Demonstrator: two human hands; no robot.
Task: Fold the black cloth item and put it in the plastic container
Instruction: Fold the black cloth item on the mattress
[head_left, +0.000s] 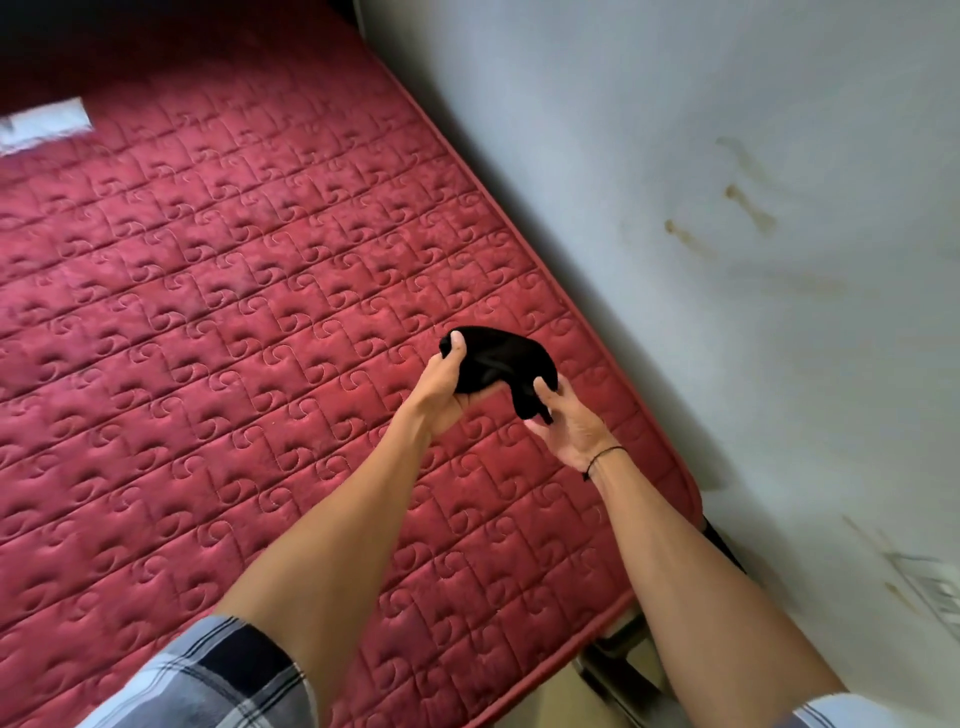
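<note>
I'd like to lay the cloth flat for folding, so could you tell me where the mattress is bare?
Nearly all the red mattress is bare, from the hands to its far left. Only a white item lies at the far left edge. The tightest strip runs along the wall, where both hands hold the black cloth.

A red quilted mattress (234, 312) fills most of the view. Along its right edge stands a stained pale wall (727, 208). A white paper-like item (44, 124) lies at its far left.
</note>
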